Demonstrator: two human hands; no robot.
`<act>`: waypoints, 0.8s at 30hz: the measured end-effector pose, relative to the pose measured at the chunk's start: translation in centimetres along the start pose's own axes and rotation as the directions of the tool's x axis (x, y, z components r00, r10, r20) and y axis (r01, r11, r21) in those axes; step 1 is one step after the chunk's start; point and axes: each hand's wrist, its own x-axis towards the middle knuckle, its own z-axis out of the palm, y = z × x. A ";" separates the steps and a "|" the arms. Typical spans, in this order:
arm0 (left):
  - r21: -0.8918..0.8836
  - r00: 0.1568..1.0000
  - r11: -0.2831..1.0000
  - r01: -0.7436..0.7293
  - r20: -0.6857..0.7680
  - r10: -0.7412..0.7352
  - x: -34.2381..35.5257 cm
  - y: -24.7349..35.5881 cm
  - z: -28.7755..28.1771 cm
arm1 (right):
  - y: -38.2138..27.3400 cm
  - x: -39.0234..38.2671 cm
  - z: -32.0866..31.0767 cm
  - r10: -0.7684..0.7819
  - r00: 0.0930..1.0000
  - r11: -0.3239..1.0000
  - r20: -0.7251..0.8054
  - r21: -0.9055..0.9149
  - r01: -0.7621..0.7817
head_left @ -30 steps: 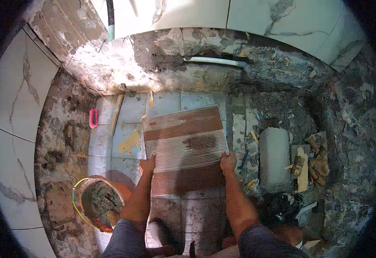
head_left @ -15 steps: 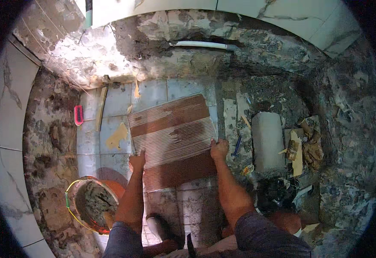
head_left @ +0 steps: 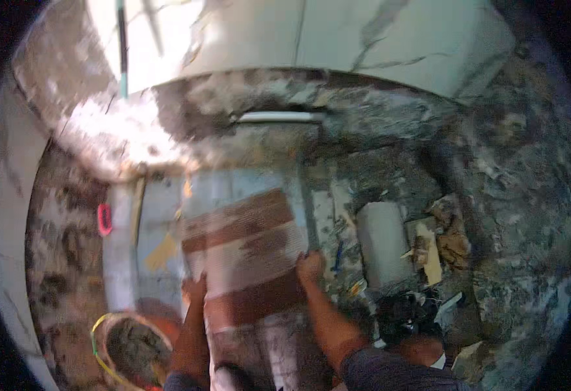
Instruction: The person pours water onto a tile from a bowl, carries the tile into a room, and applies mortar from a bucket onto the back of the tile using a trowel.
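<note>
Two side edges: the left hand (head_left: 195, 288) and right hand (head_left: 311, 267) were clasped on the brown-banded panel (head_left: 249, 251), one per side.
Panel position: it lay skewed over pale floor tiles (head_left: 158, 215); floor contact could not be determined.
Left room: tiles and a yellow scrap (head_left: 161, 254) separated the panel from a wood strip (head_left: 138, 212).
Near-left limit: a bucket (head_left: 101, 348) stood beside the left forearm (head_left: 189, 342).
Right room: a grey block (head_left: 382, 241) sat apart from the right hand.
Far edge: a rough wall (head_left: 233, 148) stood beyond.
</note>
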 end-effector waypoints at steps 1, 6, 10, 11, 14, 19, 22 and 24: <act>-0.068 0.990 0.995 -0.074 -0.122 0.066 0.8 -1.7 -0.8 | -1.1 -1.1 0.2 -0.116 0.991 0.993 -0.071 0.003 0.117; 0.018 0.971 1.000 0.019 -0.240 -0.014 0.5 -1.7 -2.2 | -2.1 -1.6 0.8 -0.014 0.999 0.999 -0.035 -0.037 0.013; 0.025 0.942 1.000 0.016 -0.337 -0.006 0.6 -2.4 -3.4 | -3.5 -2.9 -2.4 -0.129 0.978 0.989 0.162 0.087 0.116; 0.137 0.963 0.988 -0.075 -0.246 0.107 1.5 -3.2 -4.4 | -4.7 -3.9 -3.2 -0.216 0.965 0.976 0.151 0.003 0.218; 0.418 0.943 0.863 -0.285 -0.042 0.331 3.1 -2.5 -7.3 | -7.4 -3.7 -2.8 -0.316 0.943 0.944 0.106 0.134 0.301; 0.494 0.803 0.690 -0.529 0.030 0.595 -7.4 6.5 -19.0 | -14.1 -7.3 -4.2 -0.468 0.870 0.837 -0.157 0.238 0.493; 0.420 0.690 0.670 -0.612 -0.130 0.712 -12.4 4.9 -25.2 | -18.6 -12.2 -7.5 -0.660 0.745 0.605 -0.095 0.522 0.602; 0.360 0.567 0.585 -0.727 -0.165 0.807 -18.0 4.2 -28.6 | -18.5 -13.2 -8.4 -0.736 0.664 0.522 -0.132 0.514 0.680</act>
